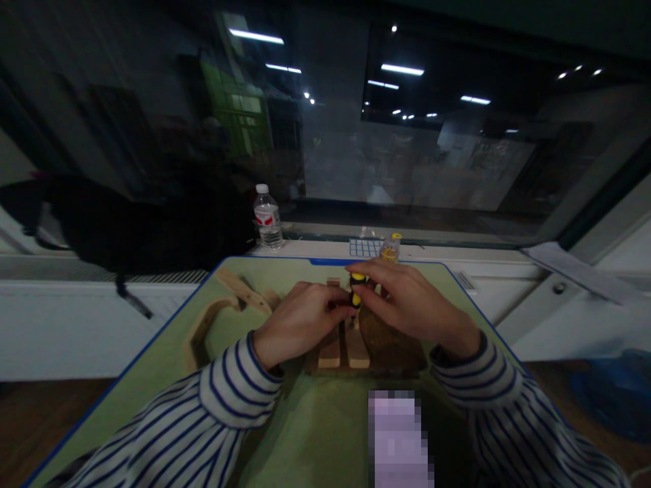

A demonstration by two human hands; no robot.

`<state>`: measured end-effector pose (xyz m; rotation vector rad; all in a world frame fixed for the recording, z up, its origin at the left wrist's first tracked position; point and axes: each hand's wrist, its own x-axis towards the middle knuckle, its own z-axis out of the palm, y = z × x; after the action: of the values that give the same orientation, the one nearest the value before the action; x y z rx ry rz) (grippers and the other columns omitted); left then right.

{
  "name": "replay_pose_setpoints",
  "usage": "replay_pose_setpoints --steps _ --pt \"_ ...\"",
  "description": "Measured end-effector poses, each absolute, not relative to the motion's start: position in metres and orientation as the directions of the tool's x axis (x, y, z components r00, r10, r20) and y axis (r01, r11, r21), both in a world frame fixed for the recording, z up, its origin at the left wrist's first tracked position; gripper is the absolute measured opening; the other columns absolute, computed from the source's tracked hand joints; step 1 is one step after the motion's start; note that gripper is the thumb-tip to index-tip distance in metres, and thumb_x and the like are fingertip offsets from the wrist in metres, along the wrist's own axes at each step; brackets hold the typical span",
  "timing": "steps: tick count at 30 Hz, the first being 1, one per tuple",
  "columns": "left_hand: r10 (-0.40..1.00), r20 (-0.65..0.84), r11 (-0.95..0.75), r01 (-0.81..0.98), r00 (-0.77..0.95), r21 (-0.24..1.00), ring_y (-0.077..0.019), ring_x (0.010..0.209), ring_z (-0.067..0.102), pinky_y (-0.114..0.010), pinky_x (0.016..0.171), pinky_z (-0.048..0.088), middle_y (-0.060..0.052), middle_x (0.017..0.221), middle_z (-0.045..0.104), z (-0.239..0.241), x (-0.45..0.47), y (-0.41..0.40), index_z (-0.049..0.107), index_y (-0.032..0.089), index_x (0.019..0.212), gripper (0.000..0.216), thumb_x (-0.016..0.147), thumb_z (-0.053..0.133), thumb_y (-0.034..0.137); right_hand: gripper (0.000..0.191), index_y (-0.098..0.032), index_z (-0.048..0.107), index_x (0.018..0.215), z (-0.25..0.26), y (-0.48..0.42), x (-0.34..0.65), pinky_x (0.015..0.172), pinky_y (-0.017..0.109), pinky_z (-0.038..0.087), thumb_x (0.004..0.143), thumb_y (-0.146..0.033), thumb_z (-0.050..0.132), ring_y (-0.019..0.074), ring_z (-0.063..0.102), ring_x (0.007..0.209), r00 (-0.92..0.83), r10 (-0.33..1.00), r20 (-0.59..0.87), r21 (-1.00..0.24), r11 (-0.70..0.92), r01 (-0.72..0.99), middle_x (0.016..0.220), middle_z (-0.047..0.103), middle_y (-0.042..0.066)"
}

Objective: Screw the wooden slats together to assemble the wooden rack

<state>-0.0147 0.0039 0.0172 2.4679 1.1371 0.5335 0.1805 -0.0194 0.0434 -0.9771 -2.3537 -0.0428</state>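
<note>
Both hands together, clamped on a yellow-and-black screwdriver [358, 280].
The right hand [414, 301] grips its top, the left hand [305, 317] pinches lower; wooden strips [359, 355] lie beneath their fingers.

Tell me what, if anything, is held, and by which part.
A yellow-and-black-handled screwdriver: the right hand grips the handle's upper part, the left hand its lower part.
</note>
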Motion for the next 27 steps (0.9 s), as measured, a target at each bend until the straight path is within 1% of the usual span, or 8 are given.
replay_pose_setpoints --steps 6,9,12,15,18,21,27 --pt "0.792 0.181 -0.587 0.646 0.583 0.488 -0.0194 0.082 0.065 -0.025 0.068 0.042 -0.003 0.090 0.073 0.0210 -0.0133 0.0019 0.072 0.021 0.095 0.029 0.088 0.051 0.040 0.031 -0.018 0.056 0.121 0.0423 -0.0182 0.1807 0.091 0.038 0.048 0.092 -0.024 0.049 0.0207 0.060 0.107 -0.557 0.638 0.532 -0.191 0.731 0.654 0.118 0.065 0.009" --pt "0.802 0.179 -0.576 0.656 0.570 0.488 -0.0193 0.082 0.065 -0.025 0.067 0.042 -0.003 0.090 0.073 0.0220 -0.0117 0.0011 0.072 0.021 0.094 0.027 0.087 0.053 0.039 0.030 -0.019 0.057 0.120 0.0420 -0.0177 0.1810 0.090 0.039 0.049 0.092 -0.025 0.049 0.0210 0.060 0.106 -0.558 0.634 0.535 -0.191 0.735 0.651 0.115 0.065 0.009" --pt "0.797 0.179 -0.582 0.654 0.577 0.483 -0.0196 0.085 0.065 -0.025 0.069 0.042 -0.003 0.092 0.073 0.0218 -0.0114 0.0012 0.072 0.022 0.096 0.026 0.088 0.051 0.035 0.030 -0.018 0.057 0.120 0.0429 -0.0185 0.1806 0.087 0.038 0.050 0.092 -0.027 0.050 0.0207 0.061 0.101 -0.547 0.646 0.532 -0.194 0.722 0.664 0.113 0.066 0.008" --pt "0.783 0.186 -0.599 0.640 0.593 0.482 -0.0201 0.087 0.065 -0.026 0.073 0.043 -0.004 0.094 0.073 0.0199 -0.0124 0.0024 0.072 0.021 0.097 0.026 0.089 0.050 0.034 0.034 -0.017 0.054 0.124 0.0436 -0.0197 0.1799 0.085 0.037 0.051 0.091 -0.027 0.051 0.0197 0.063 0.097 -0.539 0.662 0.521 -0.211 0.712 0.670 0.114 0.065 0.008" --pt "0.773 0.196 -0.610 0.621 0.603 0.492 -0.0201 0.088 0.065 -0.026 0.076 0.044 -0.005 0.094 0.073 0.0173 -0.0133 0.0038 0.071 0.021 0.097 0.026 0.090 0.049 0.033 0.038 -0.017 0.051 0.127 0.0429 -0.0204 0.1793 0.089 0.038 0.050 0.090 -0.023 0.051 0.0198 0.061 0.103 -0.554 0.641 0.532 -0.213 0.734 0.645 0.120 0.063 0.009" --pt "0.773 0.195 -0.606 0.613 0.604 0.507 -0.0201 0.089 0.065 -0.027 0.078 0.044 -0.005 0.093 0.073 0.0158 -0.0134 0.0044 0.071 0.020 0.097 0.026 0.090 0.049 0.032 0.037 -0.017 0.052 0.127 0.0418 -0.0205 0.1792 0.093 0.039 0.048 0.090 -0.019 0.049 0.0204 0.058 0.111 -0.565 0.629 0.533 -0.207 0.745 0.634 0.123 0.062 0.009" --pt "0.778 0.178 -0.599 0.625 0.602 0.501 -0.0197 0.087 0.065 -0.025 0.074 0.044 -0.004 0.093 0.073 0.0182 -0.0143 0.0038 0.071 0.021 0.098 0.027 0.090 0.048 0.034 0.032 -0.018 0.054 0.123 0.0421 -0.0200 0.1791 0.094 0.038 0.048 0.092 -0.021 0.047 0.0204 0.059 0.110 -0.564 0.634 0.529 -0.196 0.738 0.645 0.121 0.063 0.009"
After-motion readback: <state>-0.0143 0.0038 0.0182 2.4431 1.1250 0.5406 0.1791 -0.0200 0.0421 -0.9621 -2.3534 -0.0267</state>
